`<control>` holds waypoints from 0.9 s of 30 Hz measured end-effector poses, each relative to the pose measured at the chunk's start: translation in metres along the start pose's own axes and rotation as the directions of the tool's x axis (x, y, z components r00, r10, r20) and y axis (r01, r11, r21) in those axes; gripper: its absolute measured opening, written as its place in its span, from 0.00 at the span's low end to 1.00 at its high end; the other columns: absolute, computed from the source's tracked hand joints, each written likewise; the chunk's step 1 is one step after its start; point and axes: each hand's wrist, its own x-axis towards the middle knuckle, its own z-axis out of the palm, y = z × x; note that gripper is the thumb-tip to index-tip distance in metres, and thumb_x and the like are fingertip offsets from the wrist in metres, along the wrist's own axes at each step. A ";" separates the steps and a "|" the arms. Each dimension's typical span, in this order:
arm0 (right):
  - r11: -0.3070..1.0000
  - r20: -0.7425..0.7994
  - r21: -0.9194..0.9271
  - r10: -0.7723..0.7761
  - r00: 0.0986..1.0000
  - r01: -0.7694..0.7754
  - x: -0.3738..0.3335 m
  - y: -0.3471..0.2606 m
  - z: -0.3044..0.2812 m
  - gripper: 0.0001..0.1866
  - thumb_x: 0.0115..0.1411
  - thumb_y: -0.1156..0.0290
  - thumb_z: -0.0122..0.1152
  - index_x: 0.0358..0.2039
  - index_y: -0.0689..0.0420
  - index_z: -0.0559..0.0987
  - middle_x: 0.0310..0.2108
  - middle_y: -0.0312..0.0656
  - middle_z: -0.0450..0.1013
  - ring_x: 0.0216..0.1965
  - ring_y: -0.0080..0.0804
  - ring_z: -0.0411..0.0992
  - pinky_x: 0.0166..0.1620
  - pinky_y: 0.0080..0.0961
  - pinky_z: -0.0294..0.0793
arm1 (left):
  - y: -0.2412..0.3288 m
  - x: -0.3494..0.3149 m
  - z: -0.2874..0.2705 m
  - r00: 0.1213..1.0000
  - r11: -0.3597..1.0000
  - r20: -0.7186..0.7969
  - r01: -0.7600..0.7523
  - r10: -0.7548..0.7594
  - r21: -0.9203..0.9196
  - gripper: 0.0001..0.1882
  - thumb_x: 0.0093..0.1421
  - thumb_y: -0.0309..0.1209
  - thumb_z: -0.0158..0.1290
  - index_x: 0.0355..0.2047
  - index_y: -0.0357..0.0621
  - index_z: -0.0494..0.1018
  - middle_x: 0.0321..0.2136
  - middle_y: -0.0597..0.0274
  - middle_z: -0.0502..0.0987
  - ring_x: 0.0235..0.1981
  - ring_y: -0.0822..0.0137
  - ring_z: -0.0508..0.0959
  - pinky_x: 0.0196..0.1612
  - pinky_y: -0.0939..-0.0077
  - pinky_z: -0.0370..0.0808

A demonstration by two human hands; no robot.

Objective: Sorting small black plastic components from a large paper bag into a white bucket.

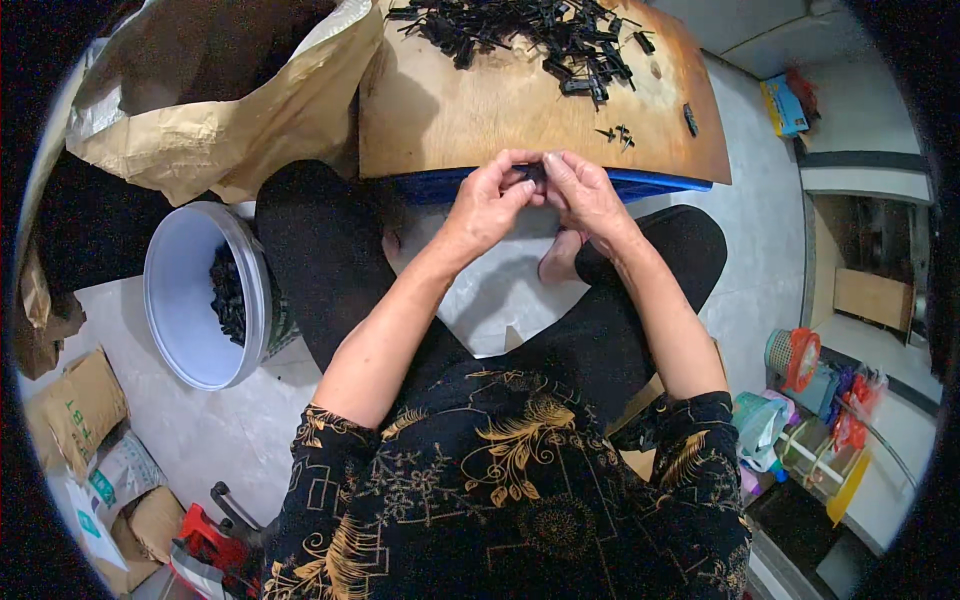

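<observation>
Both hands meet just in front of the near edge of a wooden board [480,125]. Between the fingertips of my left hand [487,205] and my right hand [585,195] is a small black plastic part [537,178], mostly covered by the fingers. Each hand is closed in a pinch on it. A heap of black plastic parts [560,40] with thin stems lies at the board's far side. Nearer my right hand, a few small black pieces [622,136] lie loose, and a dark elongated object [690,120] rests by the board's right edge.
A white bucket [180,300] holding black parts stands tilted to my left. Above it gapes a large brown paper sack [230,140]. Blue plastic [650,185] shows under the board. Bags [90,410] lie at lower left; baskets [795,358] stand at right.
</observation>
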 end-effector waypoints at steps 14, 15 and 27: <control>0.973 0.010 0.145 0.183 0.983 -0.182 -0.007 -0.018 0.025 0.14 0.64 0.60 0.42 0.46 0.53 0.66 0.14 0.26 0.55 0.12 0.12 0.48 0.14 0.12 0.47 | 0.009 0.002 0.001 0.976 0.992 -0.188 0.091 -0.106 -0.086 0.16 0.58 0.22 0.45 0.47 0.41 0.65 0.27 0.68 0.72 0.24 0.81 0.68 0.20 0.87 0.66; 0.969 0.021 0.157 0.191 0.981 -0.192 -0.007 -0.018 0.025 0.14 0.64 0.61 0.42 0.46 0.53 0.65 0.15 0.26 0.54 0.12 0.12 0.48 0.14 0.12 0.47 | 0.009 0.002 0.002 0.975 0.996 -0.203 0.077 -0.085 -0.046 0.16 0.58 0.22 0.45 0.47 0.40 0.65 0.28 0.67 0.73 0.26 0.80 0.70 0.25 0.86 0.68; 0.961 0.034 0.146 0.231 0.972 -0.234 0.001 -0.019 0.022 0.16 0.63 0.61 0.41 0.48 0.52 0.65 0.14 0.26 0.56 0.12 0.14 0.52 0.14 0.14 0.52 | 0.003 0.004 0.009 0.915 0.951 -0.353 -0.087 0.194 0.297 0.14 0.56 0.23 0.47 0.44 0.42 0.69 0.29 0.54 0.77 0.32 0.70 0.77 0.34 0.77 0.73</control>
